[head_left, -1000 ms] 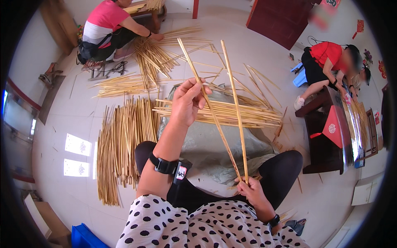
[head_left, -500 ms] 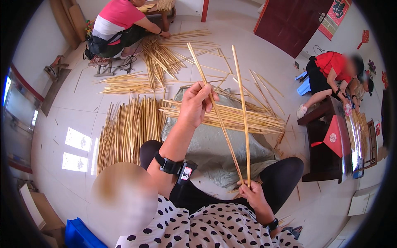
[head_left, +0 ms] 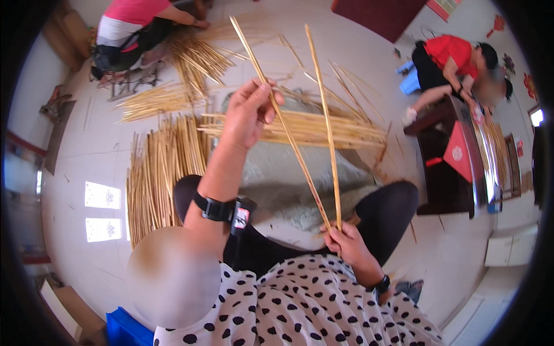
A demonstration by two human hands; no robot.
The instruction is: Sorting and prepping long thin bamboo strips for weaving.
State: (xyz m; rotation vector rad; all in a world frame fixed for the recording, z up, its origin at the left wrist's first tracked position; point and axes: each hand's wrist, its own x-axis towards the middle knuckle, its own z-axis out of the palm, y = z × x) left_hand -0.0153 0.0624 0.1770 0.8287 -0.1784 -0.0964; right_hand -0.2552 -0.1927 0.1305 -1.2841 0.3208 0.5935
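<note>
Two long, thin yellow-brown sticks rise in a narrow V in front of me. My right hand point(head_left: 349, 241), low near my right knee, is closed around the bottom ends of both. Higher up, my left hand point(head_left: 249, 112) pinches the left stick point(head_left: 295, 149) between thumb and fingers, below its top end. The right stick point(head_left: 328, 124) leans free of my left hand, gripped only at its base. Behind them, a bundle of similar sticks point(head_left: 323, 130) lies crosswise on a grey-green sheet point(head_left: 271, 167) between my knees.
A dense row of sticks point(head_left: 164, 179) lies left of my knee, with a loose pile point(head_left: 199, 60) beyond it. A person in pink point(head_left: 130, 14) crouches far left. Someone in red point(head_left: 453, 57) bends over a dark wooden table point(head_left: 430, 147) at right. A blue box point(head_left: 127, 327) stands lower left.
The whole view has shifted, so the room and sticks appear higher and slightly farther left. Both hands keep their hold on the sticks, which stay in nearly the same V.
</note>
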